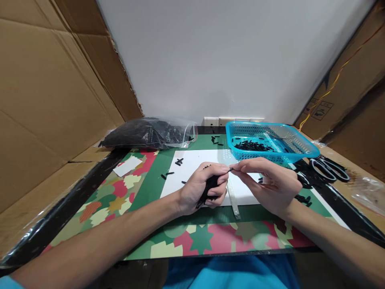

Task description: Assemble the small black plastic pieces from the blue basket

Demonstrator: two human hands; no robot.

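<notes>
My left hand (pixel 207 186) is closed around a dark bunch of small black pieces (pixel 209 188), whose ends poke out below the palm and above the thumb. Between its thumb and forefinger, a thin black piece (pixel 231 169) sticks out to the right. My right hand (pixel 267 182) pinches the other end of that piece with thumb and forefinger, so the fingertips of both hands nearly meet. Both hands are above a white sheet (pixel 189 160). More short black sticks (pixel 179 161) lie loose on the sheet; their exact kind is too small to tell.
A blue basket (pixel 313 151) holding black pieces stands at the back right. Scissors (pixel 329 168) lie beside it. At the back left rests a clear zip bag (pixel 150 132) full of black material. A pale strip (pixel 233 198) lies under my hands. Cardboard walls (pixel 60 80) flank the table.
</notes>
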